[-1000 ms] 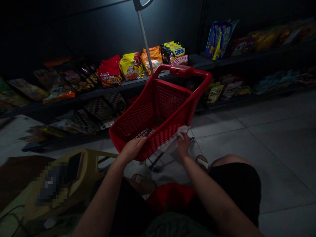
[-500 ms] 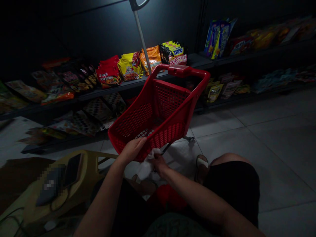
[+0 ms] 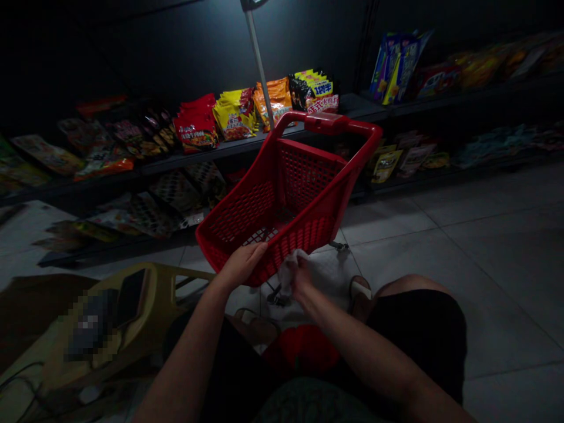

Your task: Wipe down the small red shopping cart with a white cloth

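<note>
A red plastic shopping cart with perforated walls stands right in front of my knees, its basket holding nothing that I can see. My left hand grips the cart's near rim, fingers over the edge. In my right hand is a crumpled white cloth, pressed against or very close to the outside of the near side wall; the dim light hides whether it touches. Part of the cloth hangs below my fingers.
To the left is a yellow plastic stool carrying a phone and a blurred dark item. Behind the cart, shelves hold snack bags. A lamp pole rises behind the cart. Tiled floor extends right.
My right hand has moved right and slightly up along the cart's side with the cloth. The left hand keeps its hold on the rim. The whole view has shifted slightly.
</note>
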The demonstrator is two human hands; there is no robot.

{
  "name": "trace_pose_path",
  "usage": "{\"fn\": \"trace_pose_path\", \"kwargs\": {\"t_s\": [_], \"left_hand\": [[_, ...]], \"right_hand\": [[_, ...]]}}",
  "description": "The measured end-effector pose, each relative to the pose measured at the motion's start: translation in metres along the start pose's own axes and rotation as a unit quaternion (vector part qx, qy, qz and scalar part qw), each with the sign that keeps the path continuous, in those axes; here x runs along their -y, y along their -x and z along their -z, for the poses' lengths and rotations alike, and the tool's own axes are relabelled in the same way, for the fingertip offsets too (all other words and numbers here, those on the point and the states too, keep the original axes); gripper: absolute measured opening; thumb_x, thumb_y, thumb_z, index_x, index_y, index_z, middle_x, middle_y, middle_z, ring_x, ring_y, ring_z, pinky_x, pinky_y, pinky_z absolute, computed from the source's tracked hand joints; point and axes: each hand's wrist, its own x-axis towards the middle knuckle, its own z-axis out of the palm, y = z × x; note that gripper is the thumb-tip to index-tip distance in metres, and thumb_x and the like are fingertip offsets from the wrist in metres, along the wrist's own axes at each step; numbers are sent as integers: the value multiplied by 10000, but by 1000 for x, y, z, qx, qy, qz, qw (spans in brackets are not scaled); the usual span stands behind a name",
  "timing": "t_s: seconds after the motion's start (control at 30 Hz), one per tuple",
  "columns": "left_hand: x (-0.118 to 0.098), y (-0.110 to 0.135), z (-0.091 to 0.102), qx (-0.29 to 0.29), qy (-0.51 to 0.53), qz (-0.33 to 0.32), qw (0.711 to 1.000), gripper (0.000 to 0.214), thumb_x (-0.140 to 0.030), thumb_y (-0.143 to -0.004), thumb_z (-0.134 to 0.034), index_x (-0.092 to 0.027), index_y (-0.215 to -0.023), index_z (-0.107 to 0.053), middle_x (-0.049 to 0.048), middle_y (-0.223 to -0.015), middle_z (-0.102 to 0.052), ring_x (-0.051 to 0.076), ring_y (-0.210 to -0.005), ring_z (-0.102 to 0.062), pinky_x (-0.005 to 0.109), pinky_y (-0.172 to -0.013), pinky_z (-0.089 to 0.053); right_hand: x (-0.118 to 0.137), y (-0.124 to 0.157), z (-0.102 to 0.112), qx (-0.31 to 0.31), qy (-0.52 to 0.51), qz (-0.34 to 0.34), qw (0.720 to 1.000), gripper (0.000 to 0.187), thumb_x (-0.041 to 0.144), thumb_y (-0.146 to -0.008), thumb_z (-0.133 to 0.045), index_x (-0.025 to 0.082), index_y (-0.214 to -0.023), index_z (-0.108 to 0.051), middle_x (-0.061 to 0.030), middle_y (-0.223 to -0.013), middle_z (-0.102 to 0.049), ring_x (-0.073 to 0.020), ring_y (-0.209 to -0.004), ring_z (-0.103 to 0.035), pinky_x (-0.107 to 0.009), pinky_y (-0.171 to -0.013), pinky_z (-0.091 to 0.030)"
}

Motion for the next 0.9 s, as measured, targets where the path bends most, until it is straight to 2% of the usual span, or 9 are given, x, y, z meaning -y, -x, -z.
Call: {"fn": "trace_pose_path", "kwargs": {"t_s": [0.1,0.17,0.23,0.3,0.43,0.57,0.67,0.77,0.9], "left_hand": [[-1,1,0,-4,10,-2,1000,546,-576,-972,-302,-192,-798,-650,31,-824,-705,200,-786,-625,278,-704,-451],[-3,1,0,0,25,6,1000,521,-556,-971,-315,-191,-803,-646,29,-810,-697,193,-764,-618,273,-686,-450],[-5,0,0,1,37,10,999,507,-547,-967,-322,-187,-825,-650,34,-835,-702,193,-779,-622,274,-696,-458],[-6,0,-1,-1,41,2,999,511,-547,-968,-322,-182,-847,-658,44,-880,-709,200,-830,-633,281,-745,-470],[-2,1,0,-2,46,-6,999,531,-563,-972,-317,-177,-903,-676,56,-942,-719,215,-907,-644,295,-823,-483],[-1,2,0,-1,52,-3,999,538,-572,-969,-323,-172,-917,-679,62,-939,-713,220,-902,-639,302,-829,-484],[-7,2,-3,1,63,-10,998,529,-557,-976,-317,-171,-930,-676,60,-951,-709,213,-900,-635,302,-849,-478],[-12,2,-6,-3,65,-8,998,522,-549,-976,-314,-173,-913,-672,57,-951,-712,213,-912,-634,297,-844,-479],[-12,1,-7,-2,60,-7,998,538,-555,-973,-311,-174,-919,-686,57,-930,-718,218,-905,-634,291,-815,-479]], "right_hand": [[-3,46,-28,77,26,-39,996,282,289,-711,-660,218,-983,-675,-32,-897,-740,-228,-808,-691,-351,-716,-566],[0,62,-36,131,62,-9,989,310,250,-700,-687,234,-1009,-702,-28,-972,-738,-233,-897,-688,-365,-817,-564],[3,63,-33,182,98,57,977,339,241,-696,-704,241,-1035,-711,-44,-1071,-721,-245,-993,-670,-385,-908,-543],[2,57,-25,213,124,113,963,274,268,-710,-718,238,-982,-727,-67,-1117,-705,-260,-1060,-647,-407,-964,-519],[-1,50,-16,254,175,141,941,130,300,-758,-717,243,-873,-738,-68,-1020,-716,-262,-1049,-635,-438,-997,-495],[-4,61,-21,289,227,174,913,181,202,-796,-665,230,-955,-745,-72,-1118,-691,-253,-1116,-613,-417,-1012,-487],[-14,63,-15,332,268,192,884,226,156,-775,-660,236,-967,-748,-58,-1156,-683,-239,-1119,-621,-381,-1001,-499],[-30,55,4,323,288,181,883,195,161,-778,-647,228,-932,-745,-53,-1130,-694,-222,-1061,-647,-359,-953,-527],[-36,49,12,260,294,164,905,295,182,-812,-624,212,-1095,-704,-81,-1182,-680,-248,-1127,-624,-419,-1007,-506]]}}
